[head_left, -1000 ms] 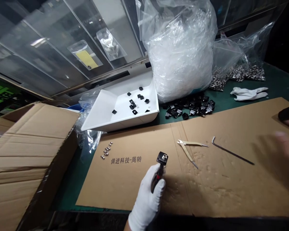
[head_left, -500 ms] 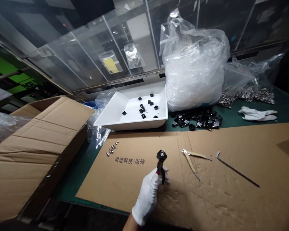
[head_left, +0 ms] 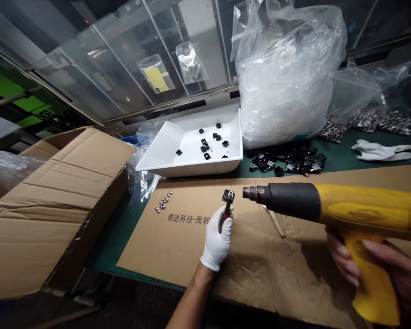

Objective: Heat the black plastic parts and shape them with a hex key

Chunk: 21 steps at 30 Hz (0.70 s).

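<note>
My left hand [head_left: 216,242], in a white glove, is closed around the red and black handles of what look like pliers [head_left: 225,218]. At their top sits a small black square part [head_left: 228,196] with a shiny metal ring on its face. My bare right hand [head_left: 345,256] grips a yellow heat gun [head_left: 366,210] by its handle. The stepped metal nozzle points left at the black part, a short gap away from it. Behind the heat gun, the cream-handled cutters [head_left: 277,224] are partly hidden.
A cardboard sheet [head_left: 150,242] covers the bench, with several small metal pieces [head_left: 162,202] on it. Behind stand a white tray [head_left: 192,171] holding black parts, a pile of black parts [head_left: 291,160], a big plastic bag [head_left: 287,82] and a white glove [head_left: 380,150]. An open carton [head_left: 71,183] is at left.
My right hand has come in from the right with the heat gun, covering the hex key and part of the cutters. My left hand has moved the pliers and black part slightly farther away. The view has shifted.
</note>
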Each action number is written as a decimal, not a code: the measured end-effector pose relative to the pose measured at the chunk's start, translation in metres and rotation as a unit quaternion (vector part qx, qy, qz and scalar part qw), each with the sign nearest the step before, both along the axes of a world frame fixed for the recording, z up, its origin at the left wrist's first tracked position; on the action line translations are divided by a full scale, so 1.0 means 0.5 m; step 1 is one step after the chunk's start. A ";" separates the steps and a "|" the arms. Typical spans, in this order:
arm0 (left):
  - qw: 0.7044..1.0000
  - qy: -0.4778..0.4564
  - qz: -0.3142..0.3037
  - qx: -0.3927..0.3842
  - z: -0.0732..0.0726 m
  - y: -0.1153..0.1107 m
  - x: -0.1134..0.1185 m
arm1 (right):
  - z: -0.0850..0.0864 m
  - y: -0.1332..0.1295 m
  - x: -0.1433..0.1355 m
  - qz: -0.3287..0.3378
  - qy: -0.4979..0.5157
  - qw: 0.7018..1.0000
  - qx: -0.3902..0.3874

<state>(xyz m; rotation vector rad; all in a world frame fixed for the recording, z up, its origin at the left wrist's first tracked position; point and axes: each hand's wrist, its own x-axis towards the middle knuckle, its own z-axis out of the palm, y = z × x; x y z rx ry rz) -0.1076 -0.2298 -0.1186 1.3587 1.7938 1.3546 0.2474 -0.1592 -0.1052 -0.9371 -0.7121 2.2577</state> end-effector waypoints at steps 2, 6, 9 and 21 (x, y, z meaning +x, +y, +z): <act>0.999 0.036 0.011 0.000 -0.006 -0.004 -0.002 | -0.014 0.001 -0.025 0.053 0.053 0.997 -0.020; 0.997 0.072 0.023 -0.008 -0.020 -0.010 -0.002 | -0.046 0.008 -0.042 0.040 0.077 0.995 -0.046; 0.997 0.078 0.021 -0.017 -0.026 -0.012 -0.001 | -0.064 0.009 -0.028 0.048 0.081 0.994 -0.061; 0.998 0.031 0.056 -0.011 -0.020 -0.002 0.007 | -0.073 -0.002 -0.030 0.061 0.126 0.985 -0.096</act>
